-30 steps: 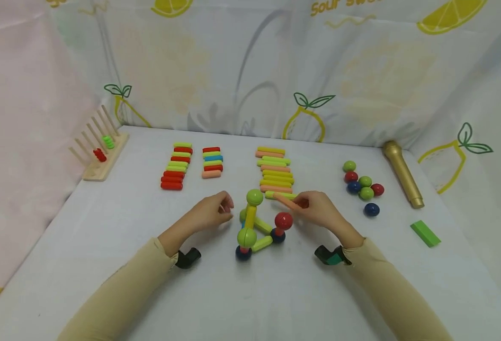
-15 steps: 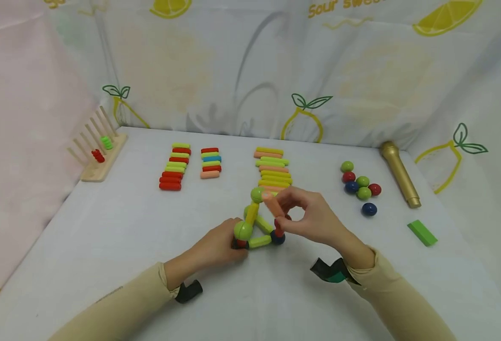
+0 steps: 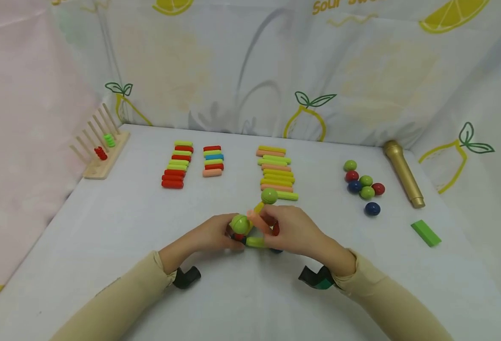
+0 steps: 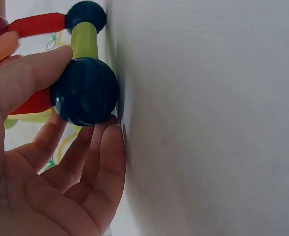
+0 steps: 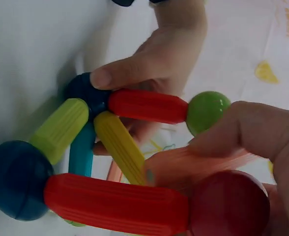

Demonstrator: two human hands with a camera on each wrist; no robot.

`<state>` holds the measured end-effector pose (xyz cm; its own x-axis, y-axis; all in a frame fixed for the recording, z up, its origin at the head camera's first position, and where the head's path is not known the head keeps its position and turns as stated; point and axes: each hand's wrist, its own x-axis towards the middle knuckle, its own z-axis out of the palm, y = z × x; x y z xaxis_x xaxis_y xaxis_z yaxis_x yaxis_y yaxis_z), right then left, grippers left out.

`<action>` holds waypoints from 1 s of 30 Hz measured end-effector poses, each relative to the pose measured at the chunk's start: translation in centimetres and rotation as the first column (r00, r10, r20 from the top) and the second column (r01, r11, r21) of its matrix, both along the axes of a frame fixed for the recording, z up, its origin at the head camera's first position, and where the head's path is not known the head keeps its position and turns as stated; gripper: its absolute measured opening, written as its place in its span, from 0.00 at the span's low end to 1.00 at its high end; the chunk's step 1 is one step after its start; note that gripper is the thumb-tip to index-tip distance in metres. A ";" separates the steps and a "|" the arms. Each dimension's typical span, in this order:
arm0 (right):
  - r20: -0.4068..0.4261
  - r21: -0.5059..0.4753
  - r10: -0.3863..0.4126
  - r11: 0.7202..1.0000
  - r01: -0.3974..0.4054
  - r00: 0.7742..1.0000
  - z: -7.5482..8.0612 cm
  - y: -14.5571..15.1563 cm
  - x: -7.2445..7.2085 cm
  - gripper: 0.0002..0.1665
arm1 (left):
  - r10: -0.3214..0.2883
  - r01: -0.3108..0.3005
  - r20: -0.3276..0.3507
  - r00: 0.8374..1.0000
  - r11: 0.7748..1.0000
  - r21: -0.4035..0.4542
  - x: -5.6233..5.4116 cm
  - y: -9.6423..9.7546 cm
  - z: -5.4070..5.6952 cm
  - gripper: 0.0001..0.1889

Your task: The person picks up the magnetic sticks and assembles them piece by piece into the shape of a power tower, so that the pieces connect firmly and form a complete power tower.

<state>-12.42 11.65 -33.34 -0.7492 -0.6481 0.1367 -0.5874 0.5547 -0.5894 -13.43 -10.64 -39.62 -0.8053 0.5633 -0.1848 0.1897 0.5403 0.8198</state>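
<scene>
Magnetic sticks and balls form a small frame on the table, with a green ball [image 3: 239, 224] at one top corner and another green ball [image 3: 269, 195] behind. My left hand [image 3: 214, 233] holds the frame's near-left dark blue ball [image 4: 85, 92], thumb on one side and fingers around the other. A peach stick [image 3: 259, 221] is pinched in my right hand [image 3: 295, 229], over the frame. In the right wrist view the stick lies between the red ball [image 5: 230, 204] and the green ball [image 5: 208, 112]; whether it touches either is unclear. The right hand hides part of the frame in the head view.
Behind the frame lie rows of coloured sticks [image 3: 277, 178], with more red and green sticks [image 3: 174, 173] at left. Loose balls [image 3: 366, 181], a gold microphone [image 3: 404, 174] and a green block [image 3: 426, 233] are at right. A wooden peg rack [image 3: 105, 156] stands far left.
My left hand has come onto the frame's dark blue ball. My right hand has carried the peach stick from beside the stick row leftward and down over the frame. The frame has turned slightly.
</scene>
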 end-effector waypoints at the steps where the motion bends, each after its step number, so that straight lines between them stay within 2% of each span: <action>1: -0.010 0.044 -0.005 0.999 0.005 1.000 -0.1 -0.1 0.1 0.11 | 0.003 -0.003 0.001 1.000 1.000 0.001 0.0 0.0 0.0 0.22; 3: -0.033 0.126 -0.018 0.992 0.022 0.999 -0.1 -0.2 0.3 0.13 | 0.007 -0.007 0.006 1.000 1.000 0.004 0.0 0.0 0.0 0.23; 7: -0.056 0.224 -0.039 0.973 0.050 0.998 -0.2 -0.5 0.4 0.15 | 0.015 -0.015 0.014 1.000 0.999 0.031 0.1 -0.1 0.2 0.26; 11: -0.061 0.298 -0.042 0.953 0.058 0.997 0.1 -1.0 0.4 0.16 | 0.018 -0.012 -0.047 0.999 0.994 0.110 0.2 -0.4 0.7 0.29; 14: -0.057 0.343 -0.037 0.938 0.054 0.998 0.3 -1.3 0.4 0.17 | 0.012 0.014 -0.133 0.991 0.981 0.196 0.6 -0.5 1.5 0.31; 18: -0.069 0.360 -0.030 0.931 0.053 0.997 0.5 -1.6 0.4 0.18 | 0.038 0.033 -0.237 0.971 0.957 0.289 1.2 -0.1 2.3 0.28; 21: -0.085 0.352 -0.032 0.934 0.060 0.996 0.5 -1.7 0.4 0.18 | 0.093 0.004 -0.298 0.950 0.951 0.310 1.7 0.7 2.7 0.23; 24: -0.097 0.346 -0.030 0.936 0.062 0.995 0.5 -1.8 0.4 0.19 | 0.144 -0.042 -0.315 0.938 0.950 0.310 2.1 1.4 2.8 0.18; 30: -0.068 0.315 -0.029 0.948 0.049 0.997 0.4 -1.4 0.2 0.13 | 0.161 -0.059 -0.328 0.931 0.952 0.301 2.1 2.0 3.0 0.11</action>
